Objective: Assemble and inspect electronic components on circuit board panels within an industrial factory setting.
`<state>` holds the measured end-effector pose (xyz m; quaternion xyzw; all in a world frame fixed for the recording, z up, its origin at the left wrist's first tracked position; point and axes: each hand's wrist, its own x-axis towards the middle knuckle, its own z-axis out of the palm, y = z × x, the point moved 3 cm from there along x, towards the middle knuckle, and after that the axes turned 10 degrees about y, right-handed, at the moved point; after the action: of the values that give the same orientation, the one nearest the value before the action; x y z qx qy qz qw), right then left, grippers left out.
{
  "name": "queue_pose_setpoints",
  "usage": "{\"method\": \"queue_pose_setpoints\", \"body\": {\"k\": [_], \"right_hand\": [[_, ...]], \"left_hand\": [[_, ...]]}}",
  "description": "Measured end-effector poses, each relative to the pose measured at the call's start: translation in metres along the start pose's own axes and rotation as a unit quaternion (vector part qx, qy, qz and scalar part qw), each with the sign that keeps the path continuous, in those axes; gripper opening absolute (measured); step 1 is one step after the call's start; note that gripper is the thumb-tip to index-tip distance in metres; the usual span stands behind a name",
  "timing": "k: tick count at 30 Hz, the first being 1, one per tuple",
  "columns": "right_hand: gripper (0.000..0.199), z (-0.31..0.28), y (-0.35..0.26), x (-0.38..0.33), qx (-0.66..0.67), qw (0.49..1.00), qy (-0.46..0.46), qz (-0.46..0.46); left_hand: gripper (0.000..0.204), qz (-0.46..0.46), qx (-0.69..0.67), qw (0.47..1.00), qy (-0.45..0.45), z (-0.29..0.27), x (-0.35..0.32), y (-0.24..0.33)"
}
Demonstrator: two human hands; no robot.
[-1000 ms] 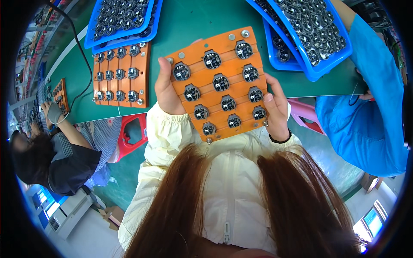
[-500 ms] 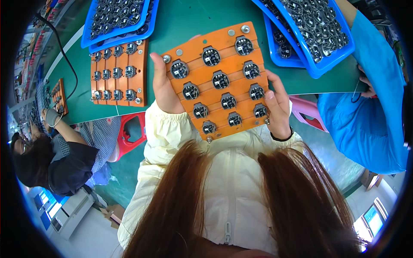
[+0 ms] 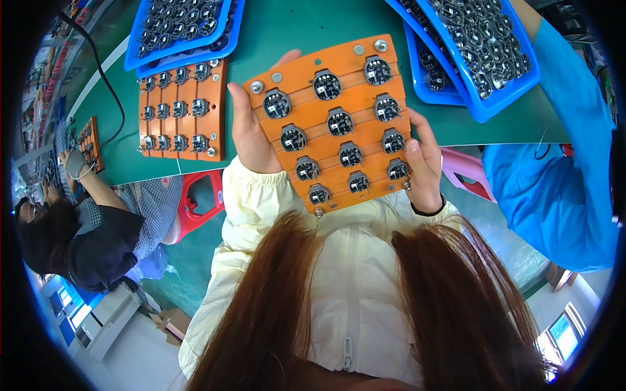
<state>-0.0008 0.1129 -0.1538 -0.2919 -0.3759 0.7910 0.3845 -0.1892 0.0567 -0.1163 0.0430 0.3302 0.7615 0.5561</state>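
An orange fixture board [image 3: 319, 163] is held up tilted in front of my chest, its face toward me. Rows of small round circuit boards [image 3: 340, 122] sit in its recesses, and metal studs [image 3: 381, 45] stand at its corners. My left hand [image 3: 253, 140] grips the left edge, thumb along the side and fingers behind the board, fingertips showing above the top edge. At the lower right edge, my right hand [image 3: 425, 163] clasps the board with its thumb near the front and the other fingers partly hidden behind.
A second orange board [image 3: 215, 117] with round circuit boards lies on the green table [image 3: 287, 26]. Blue trays [image 3: 240, 32] of parts stand at the upper left, more blue trays [image 3: 482, 114] at the upper right. Co-workers sit on both sides, one in a blue sleeve [image 3: 554, 195]. A black cable [image 3: 98, 58] hangs left.
The orange board in my hands has shifted very slightly to the right. The blue-sleeved co-worker's hand at the table edge has dropped out of sight.
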Motion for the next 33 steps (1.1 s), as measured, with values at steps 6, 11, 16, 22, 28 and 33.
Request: {"method": "queue_pose_setpoints", "body": {"k": [6,11,16,22,28,33], "right_hand": [[0.044,-0.0004,0.0005,0.0014,0.013,1.0,-0.01,0.014],[0.045,-0.0004,0.0003,0.0004,0.022,1.0,-0.008,0.015],[0.045,-0.001,0.0014,0.0002,0.021,1.0,-0.002,0.013],[0.045,0.0002,-0.0017,-0.0014,0.012,1.0,0.001,0.008],[0.045,0.0004,0.0006,-0.002,0.006,1.0,-0.001,0.005],[0.045,-0.0029,0.0002,-0.0024,0.018,1.0,0.012,-0.011]], "left_hand": [[0.073,0.0,-0.004,1.0,0.013,-0.0003,-0.0001,0.0005],[0.072,0.003,-0.001,1.0,0.015,-0.0005,0.0005,0.0007],[0.072,-0.003,-0.009,1.0,0.012,-0.0013,0.0008,-0.0002],[0.072,-0.007,-0.01,1.0,0.014,-0.0002,0.0014,0.0],[0.074,-0.015,-0.034,0.999,-0.016,0.0013,-0.0001,0.0002],[0.075,-0.005,-0.001,1.0,-0.018,0.0061,0.0,-0.0039]]}}
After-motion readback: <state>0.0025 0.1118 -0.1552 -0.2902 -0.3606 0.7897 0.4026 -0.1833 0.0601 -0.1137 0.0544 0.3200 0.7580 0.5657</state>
